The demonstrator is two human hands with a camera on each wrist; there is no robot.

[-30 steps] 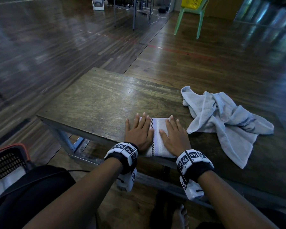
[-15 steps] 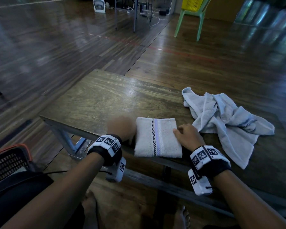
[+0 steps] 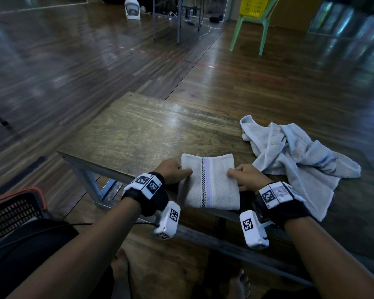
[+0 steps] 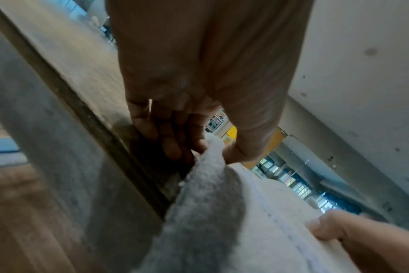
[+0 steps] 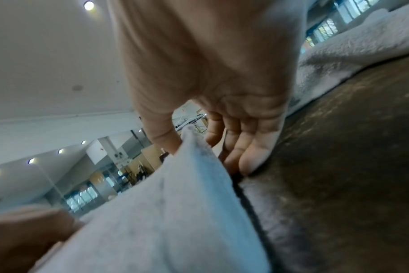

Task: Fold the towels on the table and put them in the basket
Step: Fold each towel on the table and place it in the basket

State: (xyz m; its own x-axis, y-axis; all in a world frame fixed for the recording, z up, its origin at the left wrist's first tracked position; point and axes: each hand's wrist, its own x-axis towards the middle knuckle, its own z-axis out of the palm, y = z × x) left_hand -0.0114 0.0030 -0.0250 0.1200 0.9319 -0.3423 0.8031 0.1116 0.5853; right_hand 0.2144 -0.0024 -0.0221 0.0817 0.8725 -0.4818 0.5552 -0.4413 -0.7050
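Observation:
A folded white towel [image 3: 209, 182] with a checked and lilac stripe lies at the near edge of the wooden table [image 3: 138, 134]. My left hand [image 3: 174, 172] pinches its left side, thumb on top and fingers under, as the left wrist view shows on the towel [image 4: 213, 194]. My right hand [image 3: 244, 176] pinches the right side of the towel [image 5: 187, 184] the same way. A crumpled pale blue towel [image 3: 294, 160] lies unfolded on the table to the right. A dark basket [image 3: 13, 210] with an orange rim stands on the floor at lower left.
A green plastic chair [image 3: 253, 24] with a yellow basket on it stands across the wooden floor. Metal table legs [image 3: 166, 18] and a small white fan [image 3: 132, 8] are farther back. My bare feet [image 3: 240, 283] are under the table.
Both hands went from pressing flat on the folded towel to moving out to its sides, and now they pinch its left and right edges. The towel's near part is drawn over the table edge.

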